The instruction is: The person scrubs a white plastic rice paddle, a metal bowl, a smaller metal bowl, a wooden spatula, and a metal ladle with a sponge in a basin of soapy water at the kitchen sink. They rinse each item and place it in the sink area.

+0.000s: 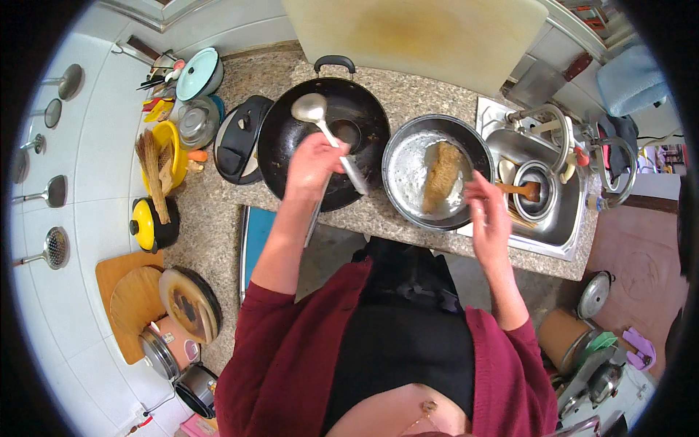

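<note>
My left hand (315, 164) is closed around the handle of a metal ladle (310, 108), held over a large black wok (284, 136). To the right stands a round metal pot (404, 164) holding soapy-looking, bubbly liquid and a tan scrubbing pad or loofah (445, 175). My right hand (486, 210), somewhat blurred, is at the right rim of this pot with its fingers partly spread. Nothing shows in its grasp. Whether its fingertips touch the rim cannot be told.
A steel sink (562, 218) at the right holds bowls and a wooden spatula (527, 190) beneath a faucet. Left of the wok lie a black lid (240, 145), a yellow basket (177, 147) and a yellow-lidded pot (143, 224). A large cutting board (415, 33) stands behind.
</note>
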Available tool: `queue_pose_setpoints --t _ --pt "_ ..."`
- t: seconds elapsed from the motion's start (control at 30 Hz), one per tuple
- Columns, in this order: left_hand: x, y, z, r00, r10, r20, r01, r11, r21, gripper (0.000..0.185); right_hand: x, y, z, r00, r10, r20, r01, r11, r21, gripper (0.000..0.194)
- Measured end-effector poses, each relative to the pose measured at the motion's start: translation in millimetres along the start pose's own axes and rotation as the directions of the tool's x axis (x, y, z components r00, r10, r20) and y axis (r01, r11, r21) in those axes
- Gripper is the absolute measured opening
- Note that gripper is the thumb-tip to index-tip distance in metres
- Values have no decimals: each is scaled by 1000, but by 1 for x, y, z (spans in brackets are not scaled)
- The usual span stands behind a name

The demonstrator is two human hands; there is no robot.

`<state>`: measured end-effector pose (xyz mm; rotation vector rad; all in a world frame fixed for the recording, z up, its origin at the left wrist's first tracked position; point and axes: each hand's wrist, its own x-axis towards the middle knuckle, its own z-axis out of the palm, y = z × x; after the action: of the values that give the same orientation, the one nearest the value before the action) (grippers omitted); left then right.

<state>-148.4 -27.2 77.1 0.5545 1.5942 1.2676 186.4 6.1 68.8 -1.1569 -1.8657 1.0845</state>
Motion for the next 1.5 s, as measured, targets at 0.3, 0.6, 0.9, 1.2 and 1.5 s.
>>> queue_pose_setpoints --t 0.3,0.6,0.9,1.2,1.5 --pt "-18 -56 156 920 -3 391 16 999 -29 8 33 -7 15 937 135 321 -45 961 -274 75" --pt "-2 -78 172 840 -54 540 30 998 54 13 22 35 9 841 464 279 -512 849 131 65" --pt "25 -120 163 691 81 718 -723 66 688 64 39 39 -3 660 645 387 -746 499 441 62" --pt "67 -105 152 962 -63 265 -142 716 683 57 66 62 25 404 735 544 -774 -43 632 49" --pt "57 -113 145 961 142 239 -198 953 229 89 46 39 19 366 671 645 -820 -95 564 30"
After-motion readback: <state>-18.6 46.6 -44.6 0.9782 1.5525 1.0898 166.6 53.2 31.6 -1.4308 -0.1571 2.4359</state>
